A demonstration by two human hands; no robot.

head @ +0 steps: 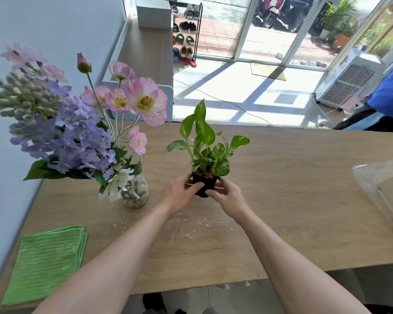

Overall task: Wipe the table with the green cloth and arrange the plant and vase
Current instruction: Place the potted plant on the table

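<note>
A small green plant (pixel 208 146) grows in a black pot (pixel 203 181) at the middle of the wooden table (pixel 293 200). My left hand (pixel 180 191) grips the pot's left side and my right hand (pixel 227 197) grips its right side. Whether the pot rests on the table or hangs just above it I cannot tell. To the left stands a glass vase (pixel 135 192) filled with pebbles, holding pink and purple flowers (pixel 77 123). A folded green cloth (pixel 45 261) lies flat at the table's near left corner. White crumbs (pixel 191 230) are scattered on the wood below the pot.
A clear plastic bag with cardboard (pixel 386 191) lies at the table's right edge. A white wall runs along the left side. Beyond the table are a shoe rack (pixel 186 32), a white air cooler (pixel 349 80) and a person in blue (pixel 390 94).
</note>
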